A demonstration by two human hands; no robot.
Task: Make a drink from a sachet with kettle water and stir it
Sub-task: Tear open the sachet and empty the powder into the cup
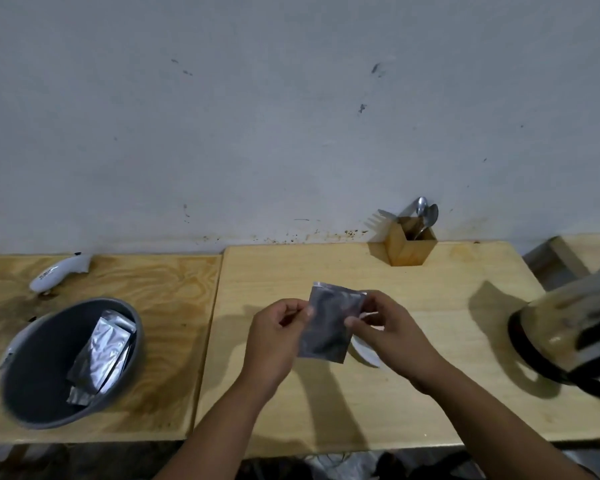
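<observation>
- A grey bowl (32,393) sat on the left table, a few silver packets (101,355) piled inside.
- Spoons (426,213) and a fork were stood in a wooden holder (409,251) by the wall.
- The sachet (329,327) was pinched at its upper edges by left hand (274,337) and right hand (388,330), held above the table, long axis near upright, top tipped away.
- The kettle (568,334) was parked far right.
</observation>
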